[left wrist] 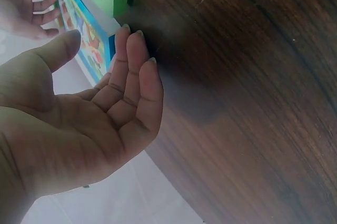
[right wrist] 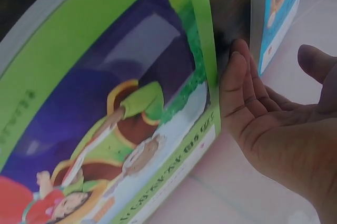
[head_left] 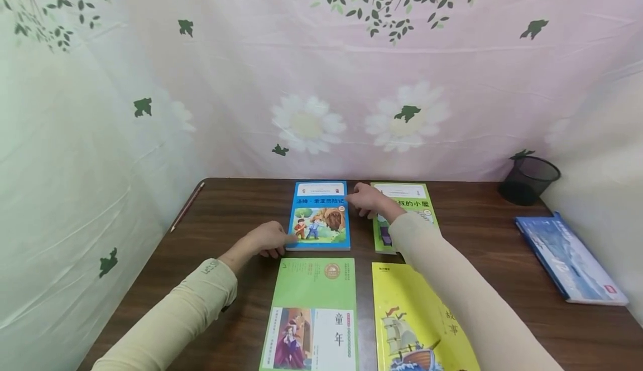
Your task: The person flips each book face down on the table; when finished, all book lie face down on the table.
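Note:
A blue picture-cover book (head_left: 318, 223) lies at the back middle of the dark wooden table. At its lower left corner is my left hand (head_left: 266, 238), with fingers along the book's edge and the thumb spread over the cover side. My right hand (head_left: 373, 201) is by its upper right edge; the right wrist view shows the fingers (right wrist: 239, 76) in the gap between the blue book and a green book (right wrist: 105, 103), the thumb held apart. My right hand and sleeve partly cover that green book in the head view.
Nearer lie another green book (head_left: 313, 287) and a yellow book (head_left: 402, 298), partly under my right sleeve. At the right are a pale blue book (head_left: 570, 259) and a black mesh pen holder (head_left: 527, 180). A pencil (head_left: 187, 206) lies along the left edge; a printed curtain (head_left: 351, 81) hangs behind.

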Available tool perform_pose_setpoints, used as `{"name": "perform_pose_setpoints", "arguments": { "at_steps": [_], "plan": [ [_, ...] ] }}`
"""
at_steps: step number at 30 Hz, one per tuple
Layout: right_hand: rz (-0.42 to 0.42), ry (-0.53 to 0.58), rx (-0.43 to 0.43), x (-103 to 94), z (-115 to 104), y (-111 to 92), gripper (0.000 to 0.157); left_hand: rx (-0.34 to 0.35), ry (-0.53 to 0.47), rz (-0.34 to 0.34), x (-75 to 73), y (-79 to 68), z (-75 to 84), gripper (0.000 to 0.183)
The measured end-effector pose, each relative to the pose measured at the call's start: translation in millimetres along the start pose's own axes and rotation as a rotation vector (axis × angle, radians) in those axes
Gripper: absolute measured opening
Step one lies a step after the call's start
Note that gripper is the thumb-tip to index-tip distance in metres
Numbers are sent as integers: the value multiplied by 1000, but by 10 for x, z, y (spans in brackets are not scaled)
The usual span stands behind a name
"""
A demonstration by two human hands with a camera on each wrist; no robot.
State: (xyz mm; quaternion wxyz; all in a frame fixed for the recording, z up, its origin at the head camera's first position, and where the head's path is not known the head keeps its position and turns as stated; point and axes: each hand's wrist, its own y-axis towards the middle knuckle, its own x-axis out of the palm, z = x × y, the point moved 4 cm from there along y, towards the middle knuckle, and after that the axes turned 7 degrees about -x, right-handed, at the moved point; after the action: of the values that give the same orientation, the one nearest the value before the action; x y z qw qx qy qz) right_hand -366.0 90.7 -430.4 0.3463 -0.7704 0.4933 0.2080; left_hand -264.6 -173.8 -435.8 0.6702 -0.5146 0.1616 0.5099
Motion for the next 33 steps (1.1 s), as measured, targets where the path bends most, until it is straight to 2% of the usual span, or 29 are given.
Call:
{"name": "perform_pose_setpoints", "arguments": {
  "at_steps": [7,17,24,33],
  "plan": [
    [14,7,4,38,4,98,61,-22,45,16,45,-17,37,41],
    [36,-5,1,89,-25,171,53,-17,135,68,107,-33,92,50],
    [37,5,-25,147,-43,178,54,-33,166,93,145,-43,96,52],
    [48,-54,-8,165,-119,182,50,-36,231,142,149,-57,149,61]
  ]
}}
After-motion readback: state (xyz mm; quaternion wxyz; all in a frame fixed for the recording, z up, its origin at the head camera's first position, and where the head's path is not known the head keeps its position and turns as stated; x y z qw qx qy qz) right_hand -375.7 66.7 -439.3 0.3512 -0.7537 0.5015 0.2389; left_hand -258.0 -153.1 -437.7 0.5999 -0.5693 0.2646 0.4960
